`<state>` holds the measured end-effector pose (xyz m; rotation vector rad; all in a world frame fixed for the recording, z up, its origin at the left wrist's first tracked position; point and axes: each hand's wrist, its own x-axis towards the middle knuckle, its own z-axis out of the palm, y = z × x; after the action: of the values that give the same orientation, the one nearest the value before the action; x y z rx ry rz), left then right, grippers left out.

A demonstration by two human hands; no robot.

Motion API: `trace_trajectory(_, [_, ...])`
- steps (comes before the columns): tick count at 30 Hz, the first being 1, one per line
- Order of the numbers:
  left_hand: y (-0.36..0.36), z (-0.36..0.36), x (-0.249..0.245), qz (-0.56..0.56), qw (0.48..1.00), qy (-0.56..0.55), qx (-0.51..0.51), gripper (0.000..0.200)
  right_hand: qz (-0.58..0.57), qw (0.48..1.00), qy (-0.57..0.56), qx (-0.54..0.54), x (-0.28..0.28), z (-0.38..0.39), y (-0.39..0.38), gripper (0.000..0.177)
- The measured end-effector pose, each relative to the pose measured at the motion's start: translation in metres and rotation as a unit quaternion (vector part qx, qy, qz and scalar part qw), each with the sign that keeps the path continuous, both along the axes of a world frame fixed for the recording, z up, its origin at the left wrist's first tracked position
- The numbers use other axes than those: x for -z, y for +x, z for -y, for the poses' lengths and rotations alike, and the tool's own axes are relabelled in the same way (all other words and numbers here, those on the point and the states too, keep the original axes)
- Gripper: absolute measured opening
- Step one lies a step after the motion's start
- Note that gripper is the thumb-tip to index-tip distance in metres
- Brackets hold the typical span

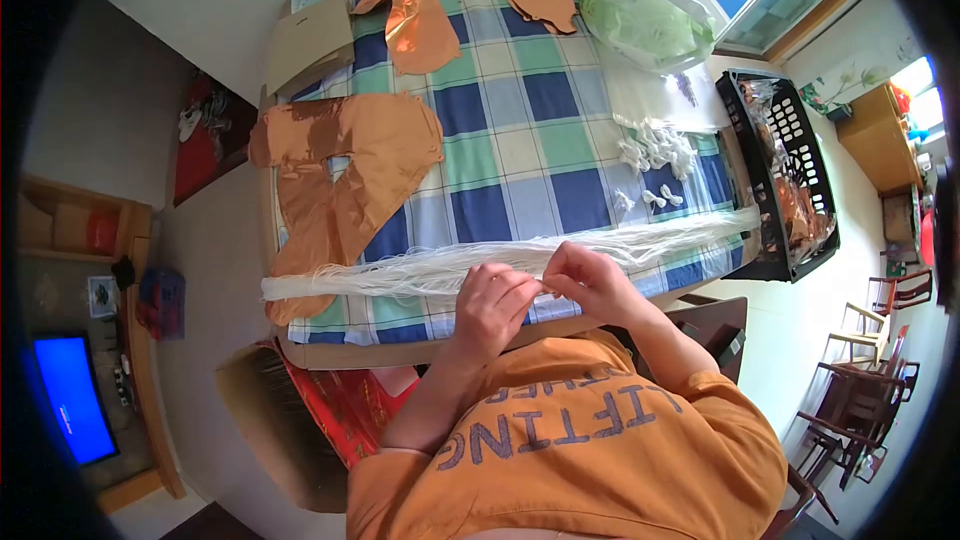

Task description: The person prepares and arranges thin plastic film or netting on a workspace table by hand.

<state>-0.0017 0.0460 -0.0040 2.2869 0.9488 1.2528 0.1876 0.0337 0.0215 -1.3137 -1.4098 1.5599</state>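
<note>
Pinching something too fine to make out, the left hand [488, 312] and right hand [590, 283] nearly meet beside the strands [430, 267] on the counter [400, 355]. These look light, soft, tangle-prone, best held at the gathered end [287, 288] left of both hands.

A lit blue screen [75, 398] stands near wooden shelving [135, 240].

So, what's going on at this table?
A person in an orange T-shirt works with the fingertips of the left hand and right hand close together beside a long bundle of loose white threads. Anything pinched is too small to make out. The bundle stretches across a blue, green and white checked cloth, its left end over a shiny copper-coloured sheet.
</note>
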Motion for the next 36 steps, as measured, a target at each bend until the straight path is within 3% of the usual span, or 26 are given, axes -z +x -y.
trace_trajectory(1, [0.001,0.0,0.0,-0.009,1.0,0.019,-0.001,0.019,0.013,1.0,0.023,-0.003,0.002,-0.002,0.003,0.004])
trace_trajectory(3, [0.01,-0.002,0.001,0.017,0.998,-0.021,-0.051,0.019,0.073,0.98,0.175,0.068,0.017,-0.018,0.014,0.006])
trace_trajectory(4, [0.013,-0.003,0.002,0.03,0.996,-0.042,-0.073,0.019,0.102,0.958,0.248,0.105,0.024,-0.028,0.022,0.008])
trace_trajectory(6, [0.015,-0.007,0.014,0.02,0.997,-0.039,-0.07,0.019,0.3,0.88,0.32,0.184,0.028,-0.054,0.047,0.01])
trace_trajectory(9, [0.021,-0.013,0.027,-0.006,0.997,-0.039,-0.059,0.018,0.444,0.806,0.357,0.162,0.066,-0.079,0.081,0.015])
trace_trajectory(13, [0.034,-0.022,0.037,-0.033,0.998,-0.044,-0.037,0.018,0.463,0.827,0.297,0.114,0.067,-0.067,0.085,0.026])
trace_trajectory(22, [0.065,-0.037,0.049,-0.13,0.99,-0.06,0.017,0.01,0.394,0.844,0.324,0.166,0.019,-0.027,0.078,0.024])
trace_trajectory(32, [0.04,-0.03,0.013,-0.01,0.993,-0.117,0.002,0.012,0.337,0.881,0.318,0.094,0.011,0.004,0.046,0.024])
trace_trajectory(33, [0.037,-0.029,0.012,-0.001,0.992,-0.129,0.001,0.013,0.354,0.878,0.316,0.061,0.019,0.004,0.05,0.04])
trace_trajectory(36, [0.036,-0.019,-0.004,0.061,0.97,-0.23,0.04,0.017,0.285,0.913,0.292,0.025,0.011,0.001,0.032,0.062])
